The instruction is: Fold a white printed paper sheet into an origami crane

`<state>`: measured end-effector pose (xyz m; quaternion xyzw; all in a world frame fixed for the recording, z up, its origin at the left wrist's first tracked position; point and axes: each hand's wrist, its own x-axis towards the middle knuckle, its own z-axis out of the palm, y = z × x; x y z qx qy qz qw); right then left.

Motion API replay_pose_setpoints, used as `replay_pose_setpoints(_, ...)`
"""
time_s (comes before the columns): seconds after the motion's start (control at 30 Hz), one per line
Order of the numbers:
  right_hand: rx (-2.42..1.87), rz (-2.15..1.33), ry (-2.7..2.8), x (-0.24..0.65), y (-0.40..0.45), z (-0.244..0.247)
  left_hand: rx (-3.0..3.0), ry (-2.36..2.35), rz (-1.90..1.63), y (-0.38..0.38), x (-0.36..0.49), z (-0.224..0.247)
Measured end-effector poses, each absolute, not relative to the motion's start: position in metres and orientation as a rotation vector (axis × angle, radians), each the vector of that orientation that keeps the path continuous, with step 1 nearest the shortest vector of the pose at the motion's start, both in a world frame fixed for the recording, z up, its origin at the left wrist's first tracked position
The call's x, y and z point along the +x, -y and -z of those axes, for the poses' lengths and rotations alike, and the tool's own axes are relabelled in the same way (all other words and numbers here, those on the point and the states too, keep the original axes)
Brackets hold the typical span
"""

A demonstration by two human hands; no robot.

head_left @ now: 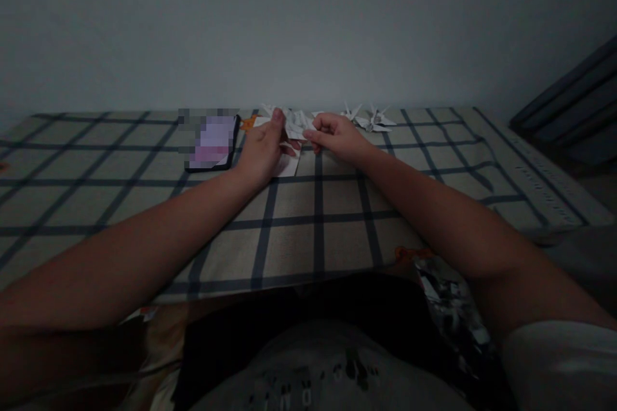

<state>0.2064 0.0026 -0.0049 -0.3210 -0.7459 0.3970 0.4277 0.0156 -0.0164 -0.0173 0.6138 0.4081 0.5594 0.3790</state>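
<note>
A small folded white paper (297, 122) is held between both hands above the far part of the table. My left hand (268, 146) grips its left side, thumb up and fingers curled beneath. The thumb and forefinger of my right hand (332, 135) pinch the paper's right edge. Below my left hand a flat white sheet (288, 166) lies on the checked cloth. Folded paper cranes (377, 121) stand just beyond and right of my right hand. More folded white paper shows behind my left hand, partly hidden.
A phone (213, 141) with a lit screen lies left of my left hand. The checked tablecloth (337, 241) reaches back to a plain wall. A shiny crumpled wrapper (450, 308) hangs near the front edge, below my right forearm. Dark ridged material (573, 96) is at far right.
</note>
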Motion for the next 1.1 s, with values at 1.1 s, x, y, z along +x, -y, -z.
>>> replay_pose_setpoints(1.1,-1.047,-0.113,2.016,0.21,0.0,-0.001,1.397,-1.025,-1.357,0.021,0.017,0.005)
